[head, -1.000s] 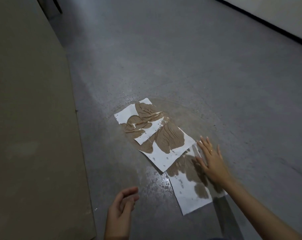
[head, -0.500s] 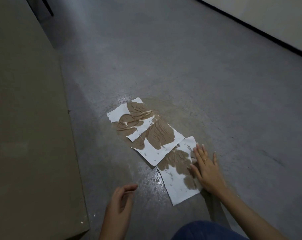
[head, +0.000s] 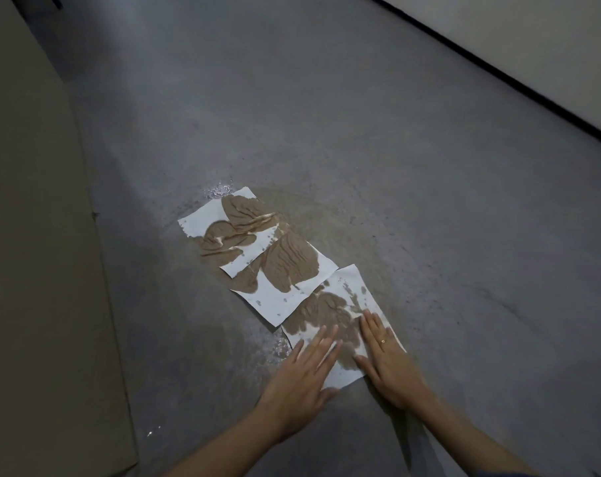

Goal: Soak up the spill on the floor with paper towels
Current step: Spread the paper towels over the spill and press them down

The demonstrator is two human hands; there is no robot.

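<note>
Both hands press the nearest paper towel flat into the brown spill on the floor.

The spill [head: 330, 215] spreads as a brown film over the grey floor [head: 361, 115], and three overlapping paper towels [head: 285, 270] lie across it in a diagonal row, each blotched dark brown where it has drunk liquid. On the nearest towel [head: 347, 373] the left hand [head: 302, 376] and right hand [head: 388, 363] lie palm down with fingers straight, gripping nothing, a ring on the right one. Wet droplets glisten just left of this towel and beyond the far towel's corner, and a faint brown stain lies uncovered to the right of the row. The soaked paper looks weak: a sideways push could probably tear it or smear liquid outward, and lifting it sodden may drip. A tan board [head: 34, 270] lies along the left.
</note>
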